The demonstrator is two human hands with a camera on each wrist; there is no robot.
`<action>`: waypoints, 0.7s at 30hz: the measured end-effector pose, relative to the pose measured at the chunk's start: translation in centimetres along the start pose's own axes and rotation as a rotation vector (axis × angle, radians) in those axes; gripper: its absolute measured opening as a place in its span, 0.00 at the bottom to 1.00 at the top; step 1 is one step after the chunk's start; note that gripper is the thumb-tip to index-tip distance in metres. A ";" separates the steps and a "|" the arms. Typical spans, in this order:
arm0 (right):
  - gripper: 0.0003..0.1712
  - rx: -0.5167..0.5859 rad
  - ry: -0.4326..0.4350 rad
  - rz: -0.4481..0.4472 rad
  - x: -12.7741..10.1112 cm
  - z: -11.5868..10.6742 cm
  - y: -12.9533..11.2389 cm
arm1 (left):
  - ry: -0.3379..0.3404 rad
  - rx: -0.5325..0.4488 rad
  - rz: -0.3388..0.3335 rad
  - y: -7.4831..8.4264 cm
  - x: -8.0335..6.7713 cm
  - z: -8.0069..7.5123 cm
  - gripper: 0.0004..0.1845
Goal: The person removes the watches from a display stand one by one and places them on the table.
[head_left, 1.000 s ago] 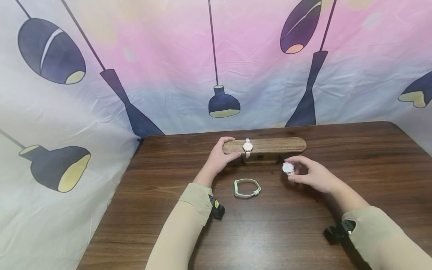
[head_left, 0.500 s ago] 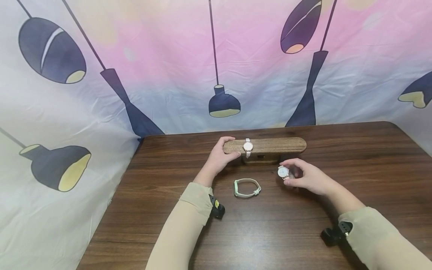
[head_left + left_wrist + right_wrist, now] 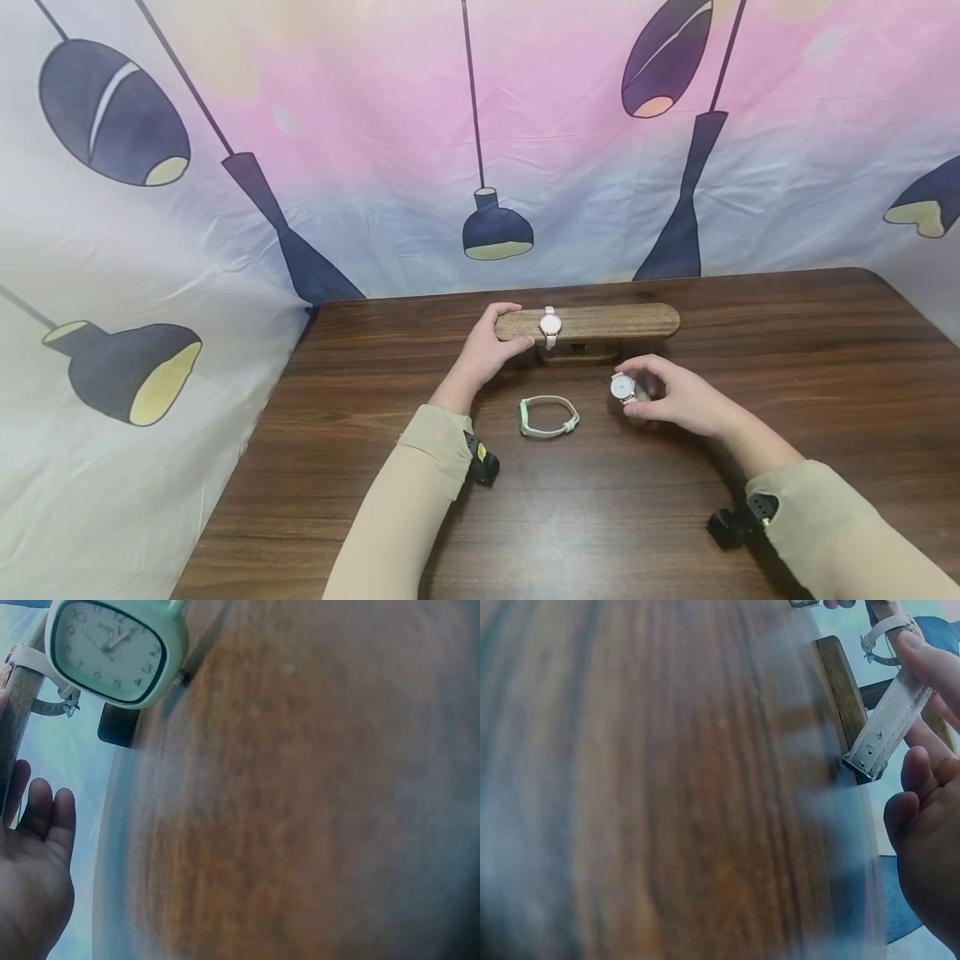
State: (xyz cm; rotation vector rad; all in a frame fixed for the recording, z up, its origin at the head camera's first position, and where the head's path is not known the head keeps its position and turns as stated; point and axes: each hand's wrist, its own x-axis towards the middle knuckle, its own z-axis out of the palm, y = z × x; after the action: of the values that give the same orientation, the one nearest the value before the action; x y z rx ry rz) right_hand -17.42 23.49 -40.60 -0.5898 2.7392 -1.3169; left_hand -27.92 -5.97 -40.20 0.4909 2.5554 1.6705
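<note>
Fingers (image 3: 651,407) of my right hand (image 3: 678,398) pinch a watch (image 3: 622,387); left hand (image 3: 487,350) grips the stand (image 3: 615,321), steadying it well.

Hour numerals on green watch (image 3: 114,651)

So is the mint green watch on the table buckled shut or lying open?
Buckled shut: the mint green watch forms a closed loop on the table, its strap ends joined.

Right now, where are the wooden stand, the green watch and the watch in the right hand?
wooden stand (image 3: 622,321), head view, bare top bar.
green watch (image 3: 549,417), head view, strap loop.
held watch (image 3: 622,387), head view, dial.
</note>
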 end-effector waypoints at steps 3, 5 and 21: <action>0.30 0.001 -0.010 0.006 0.0 0.1 -0.1 | -0.002 -0.001 -0.001 0.0 0.0 0.0 0.29; 0.29 0.001 -0.015 0.006 -0.1 0.1 -0.2 | -0.002 -0.002 -0.001 0.1 -0.1 0.0 0.29; 0.27 -0.093 -0.016 -0.058 -0.1 0.6 -0.3 | 0.000 -0.003 0.000 0.1 -0.1 -0.1 0.28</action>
State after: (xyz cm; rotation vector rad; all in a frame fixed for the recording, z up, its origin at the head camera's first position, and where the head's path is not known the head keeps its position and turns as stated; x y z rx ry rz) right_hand -17.11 22.92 -40.74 -0.6883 2.8034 -1.1958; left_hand -27.81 -6.02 -40.07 0.4904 2.5527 1.6741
